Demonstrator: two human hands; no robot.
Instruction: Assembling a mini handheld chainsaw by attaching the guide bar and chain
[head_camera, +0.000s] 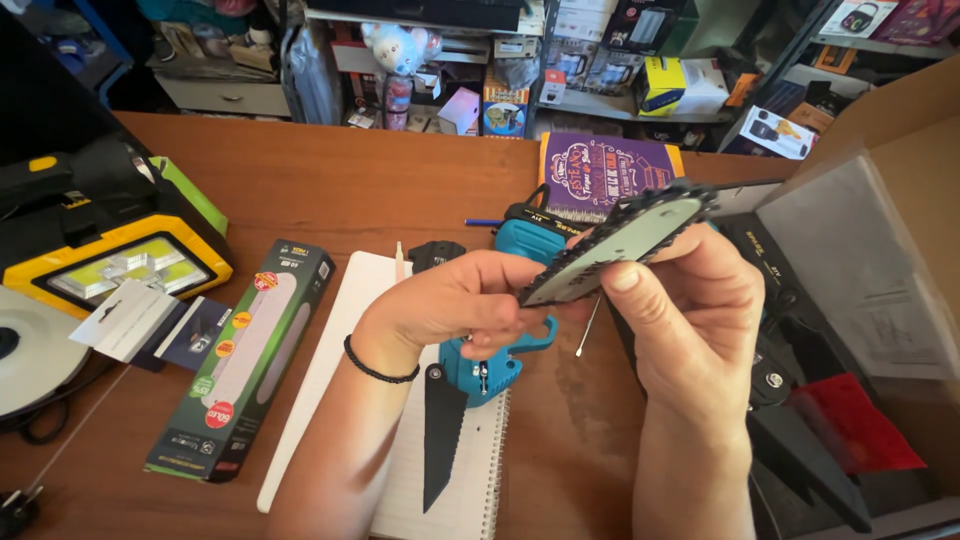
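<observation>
Overhead, I am logging both hands working one item: left hand (455, 300) pinching and right hand (690, 310) gripping a grey chainsaw bar with chain (620, 240), raised above the teal saw body (485, 365) lying on a notebook (470, 480).

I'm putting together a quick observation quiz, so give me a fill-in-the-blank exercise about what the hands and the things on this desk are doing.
1. Both hands, the left hand and the right hand, hold a guide bar wrapped by a saw ____.
2. The left wrist wears a thin ____ band.
3. The teal power tool rests on a spiral ____.
4. The work light at the left has a ____ frame.

Missing words: chain; black; notebook; yellow
</observation>
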